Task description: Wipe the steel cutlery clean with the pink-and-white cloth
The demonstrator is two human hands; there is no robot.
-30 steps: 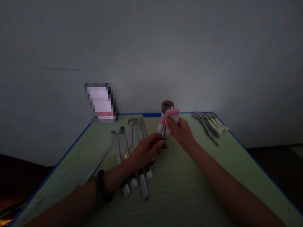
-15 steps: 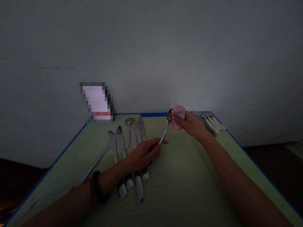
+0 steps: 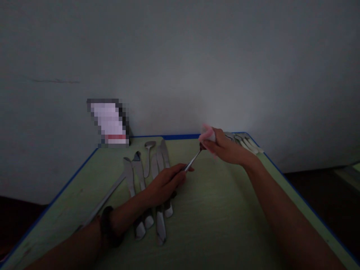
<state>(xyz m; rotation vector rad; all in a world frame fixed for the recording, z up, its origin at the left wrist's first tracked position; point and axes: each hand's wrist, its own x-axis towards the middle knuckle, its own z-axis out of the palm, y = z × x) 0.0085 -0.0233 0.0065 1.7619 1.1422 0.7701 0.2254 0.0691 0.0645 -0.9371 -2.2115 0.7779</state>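
Note:
My left hand (image 3: pixel 165 183) is closed around the handle of a metal spoon (image 3: pixel 192 162), which slants up and to the right above the green table (image 3: pixel 219 225). My right hand (image 3: pixel 225 148) pinches a pink and white cloth (image 3: pixel 208 133) against the spoon's bowl, so the bowl is mostly hidden. A dark band sits on my left wrist. Under and beside my left hand lies a row of knives (image 3: pixel 140 176) with pale handles, and one spoon (image 3: pixel 149 150) among them.
A second group of cutlery (image 3: pixel 247 142) lies at the table's far right corner. A long metal utensil (image 3: pixel 104 200) lies on the left side. A blurred-out card (image 3: pixel 108 122) leans on the grey wall at the back left. The table has a blue edge.
The spoon has tilted from upright to a slant toward the right. My right hand with the cloth has moved right and away, to the spoon's bowl. My left hand has shifted slightly left.

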